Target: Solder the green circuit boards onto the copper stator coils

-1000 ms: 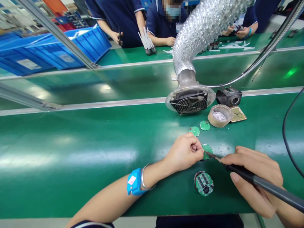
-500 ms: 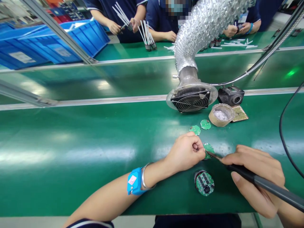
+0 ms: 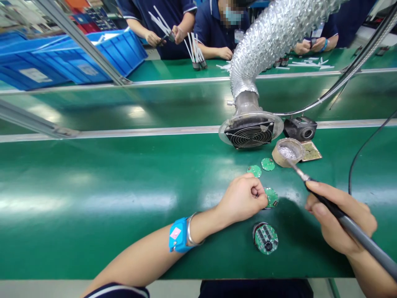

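Observation:
My left hand [image 3: 243, 198] rests on the green belt with its fingers curled, pinching the edge of a small round green circuit board [image 3: 272, 197]. A blue wrist strap [image 3: 177, 235] and a metal bangle sit on that wrist. My right hand [image 3: 339, 217] is wrapped round a dark soldering iron [image 3: 347, 221]. Its metal tip points up and left into a round pot of solder bits [image 3: 288, 151]. A larger round board on a dark base [image 3: 266, 238] lies just below my left hand. Two more small round boards [image 3: 261, 167] lie beyond it.
A fume fan [image 3: 249, 132] on a silver flexible duct [image 3: 273, 37] hangs over the belt. A black block [image 3: 300, 128] and a brown sponge pad [image 3: 311, 150] sit beside the pot. A black cable [image 3: 359, 153] curves at right. Several people work across the far bench, near blue crates [image 3: 71, 62].
My right hand lifted the soldering iron off the small board and swung its tip up and right to the solder pot. My left hand stayed put on the board.

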Demonstrator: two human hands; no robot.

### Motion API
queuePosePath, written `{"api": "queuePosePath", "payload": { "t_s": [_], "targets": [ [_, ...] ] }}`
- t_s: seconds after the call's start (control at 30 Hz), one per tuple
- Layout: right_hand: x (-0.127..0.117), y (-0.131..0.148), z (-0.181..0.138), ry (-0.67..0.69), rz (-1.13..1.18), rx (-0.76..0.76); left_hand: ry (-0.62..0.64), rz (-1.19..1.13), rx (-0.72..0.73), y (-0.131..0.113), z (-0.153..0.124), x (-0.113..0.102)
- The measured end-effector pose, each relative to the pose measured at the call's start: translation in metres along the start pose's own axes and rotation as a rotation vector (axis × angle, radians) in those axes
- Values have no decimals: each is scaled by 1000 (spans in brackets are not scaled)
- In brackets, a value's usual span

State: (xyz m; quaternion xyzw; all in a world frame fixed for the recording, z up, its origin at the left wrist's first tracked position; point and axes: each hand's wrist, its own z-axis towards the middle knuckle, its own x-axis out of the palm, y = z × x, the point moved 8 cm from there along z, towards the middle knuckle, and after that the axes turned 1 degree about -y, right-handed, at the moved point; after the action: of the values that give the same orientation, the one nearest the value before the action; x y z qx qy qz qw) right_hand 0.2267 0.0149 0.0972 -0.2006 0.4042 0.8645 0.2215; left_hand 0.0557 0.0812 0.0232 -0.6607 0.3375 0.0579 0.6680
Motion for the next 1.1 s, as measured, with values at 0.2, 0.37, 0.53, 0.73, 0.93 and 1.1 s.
{"api": "queuePosePath", "payload": {
  "t_s": [0.2, 0.37, 0.53, 0.73, 0.93, 1.1],
  "targets": [
    [46, -10, -2, 348, 82, -217, 68, -110, 131, 2, -11, 0],
    [53, -11, 7, 287, 148, -238, 84, -122, 115, 13, -16, 8],
    [54, -8, 13, 119, 34, -138, 8, -171, 76, 15, -18, 13],
    [60, 0, 14, 246, -27, -175, -25, -158, 44, 14, -24, 16],
    [62, -1, 9, 449, -60, -198, -21, -153, 50, 14, -27, 18],
    [63, -8, 11, 455, -43, -146, -12, -166, 70, 13, -27, 18]
  ]
}}
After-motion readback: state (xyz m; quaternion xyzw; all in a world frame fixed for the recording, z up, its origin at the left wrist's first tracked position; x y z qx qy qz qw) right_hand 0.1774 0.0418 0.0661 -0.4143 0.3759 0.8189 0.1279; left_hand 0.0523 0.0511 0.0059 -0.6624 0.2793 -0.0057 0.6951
